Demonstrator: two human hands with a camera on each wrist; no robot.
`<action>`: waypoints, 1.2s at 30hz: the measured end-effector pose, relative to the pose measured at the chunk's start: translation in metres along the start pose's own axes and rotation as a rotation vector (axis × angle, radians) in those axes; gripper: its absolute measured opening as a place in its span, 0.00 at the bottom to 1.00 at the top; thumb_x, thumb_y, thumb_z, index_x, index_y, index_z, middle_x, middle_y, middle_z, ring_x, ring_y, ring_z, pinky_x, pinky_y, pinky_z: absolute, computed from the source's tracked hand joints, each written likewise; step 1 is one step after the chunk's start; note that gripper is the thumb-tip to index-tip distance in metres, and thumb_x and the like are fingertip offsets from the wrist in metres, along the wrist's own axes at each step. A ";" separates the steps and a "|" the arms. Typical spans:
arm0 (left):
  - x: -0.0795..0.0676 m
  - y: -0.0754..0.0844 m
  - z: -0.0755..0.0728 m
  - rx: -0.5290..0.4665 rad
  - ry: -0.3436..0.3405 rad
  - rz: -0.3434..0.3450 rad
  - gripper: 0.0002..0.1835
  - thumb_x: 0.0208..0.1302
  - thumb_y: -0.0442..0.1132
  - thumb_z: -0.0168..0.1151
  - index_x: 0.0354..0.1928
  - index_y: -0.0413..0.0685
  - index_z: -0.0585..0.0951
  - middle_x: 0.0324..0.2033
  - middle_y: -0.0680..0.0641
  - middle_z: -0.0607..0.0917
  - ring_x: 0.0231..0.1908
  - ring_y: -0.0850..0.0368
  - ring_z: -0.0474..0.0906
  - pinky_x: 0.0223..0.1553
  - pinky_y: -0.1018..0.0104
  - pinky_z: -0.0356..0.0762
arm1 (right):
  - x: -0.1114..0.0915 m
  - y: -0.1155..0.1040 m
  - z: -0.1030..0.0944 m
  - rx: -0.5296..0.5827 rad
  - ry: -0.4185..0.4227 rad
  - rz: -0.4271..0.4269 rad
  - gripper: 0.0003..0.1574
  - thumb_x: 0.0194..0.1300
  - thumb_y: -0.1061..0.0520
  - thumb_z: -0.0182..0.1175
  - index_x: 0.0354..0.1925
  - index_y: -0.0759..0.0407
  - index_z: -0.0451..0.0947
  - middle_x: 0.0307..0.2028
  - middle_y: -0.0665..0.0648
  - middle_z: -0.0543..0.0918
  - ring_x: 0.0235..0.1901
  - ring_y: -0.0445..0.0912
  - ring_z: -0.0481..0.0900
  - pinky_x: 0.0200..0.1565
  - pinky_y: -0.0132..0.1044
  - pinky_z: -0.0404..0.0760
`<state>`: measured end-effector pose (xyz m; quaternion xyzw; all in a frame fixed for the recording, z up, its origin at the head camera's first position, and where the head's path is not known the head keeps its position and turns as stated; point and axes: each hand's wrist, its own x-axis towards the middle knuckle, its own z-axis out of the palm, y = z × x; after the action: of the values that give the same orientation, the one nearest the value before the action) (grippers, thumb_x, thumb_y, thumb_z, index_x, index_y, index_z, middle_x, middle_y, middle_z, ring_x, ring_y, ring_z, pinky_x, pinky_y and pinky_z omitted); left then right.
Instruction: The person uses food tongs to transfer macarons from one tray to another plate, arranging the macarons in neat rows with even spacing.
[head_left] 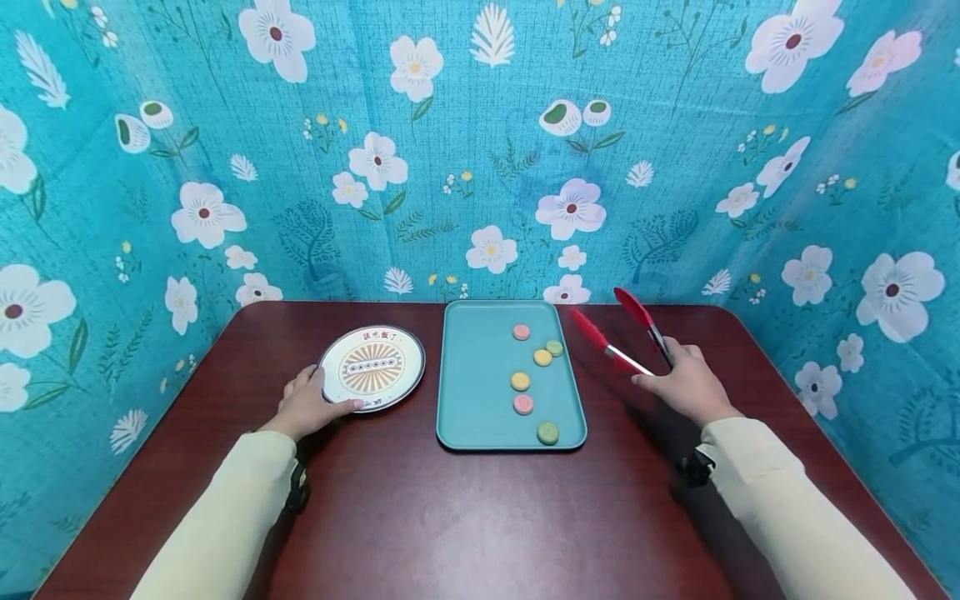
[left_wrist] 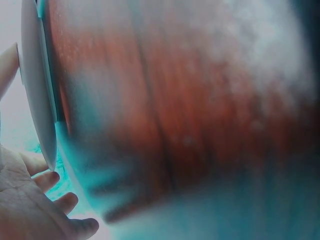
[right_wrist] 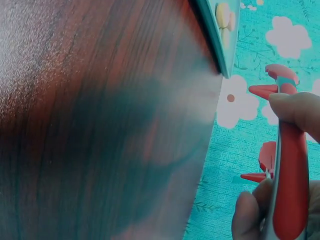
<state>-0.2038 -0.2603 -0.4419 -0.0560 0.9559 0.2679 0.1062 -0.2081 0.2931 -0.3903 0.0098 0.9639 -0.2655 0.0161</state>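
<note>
1. L hand (head_left: 309, 404): thumb + index grip plate (head_left: 372, 367) rim, L of tray (head_left: 476, 367); other fingers loose.
2. R hand (head_left: 692, 385): curled round tongs (right_wrist: 292, 172), R of tray, tips spread.
3. Plate: red Chinese chars incl. "吃飯了"; lower txt by thumb illegible.

Measured from the tray (head_left: 474, 367), the open way in is at 6 o'clock: a broad stretch of bare counter (head_left: 480, 517) between the two sleeves (head_left: 225, 508). At 12, the curtain (head_left: 450, 175) blocks passage beyond the rim. At 9, the plate (head_left: 372, 367) and left grip (head_left: 311, 402) leave just a narrow gap. Toward 3, the spread tongs (head_left: 594, 332) and right grip (head_left: 690, 382) obstruct. Inside, macarons (head_left: 521, 381) obstruct mostly from 12 to 6; 7 through 11 is free.
</note>
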 end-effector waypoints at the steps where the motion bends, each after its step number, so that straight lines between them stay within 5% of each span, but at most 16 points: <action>1: 0.000 0.000 0.000 -0.001 0.001 0.001 0.62 0.53 0.64 0.66 0.73 0.30 0.44 0.69 0.27 0.47 0.66 0.28 0.43 0.64 0.32 0.50 | 0.000 -0.001 0.000 0.000 -0.001 -0.004 0.63 0.57 0.39 0.66 0.72 0.72 0.47 0.58 0.77 0.60 0.53 0.68 0.67 0.46 0.65 0.74; 21: -0.001 0.001 0.001 0.005 -0.001 0.000 0.63 0.52 0.64 0.66 0.73 0.30 0.43 0.69 0.27 0.47 0.65 0.28 0.43 0.63 0.32 0.50 | -0.010 -0.005 -0.005 -0.012 -0.020 -0.102 0.65 0.57 0.33 0.64 0.71 0.73 0.48 0.58 0.76 0.63 0.54 0.67 0.67 0.48 0.66 0.74; 36: 0.001 0.001 0.002 0.004 0.001 -0.026 0.63 0.52 0.64 0.66 0.73 0.31 0.44 0.69 0.28 0.47 0.66 0.29 0.42 0.64 0.32 0.52 | -0.021 -0.012 -0.014 -0.046 -0.073 -0.155 0.60 0.56 0.39 0.69 0.70 0.72 0.53 0.57 0.74 0.66 0.51 0.66 0.70 0.46 0.64 0.75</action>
<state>-0.2044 -0.2584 -0.4435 -0.0685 0.9557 0.2646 0.1091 -0.1874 0.2901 -0.3716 -0.0749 0.9663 -0.2441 0.0311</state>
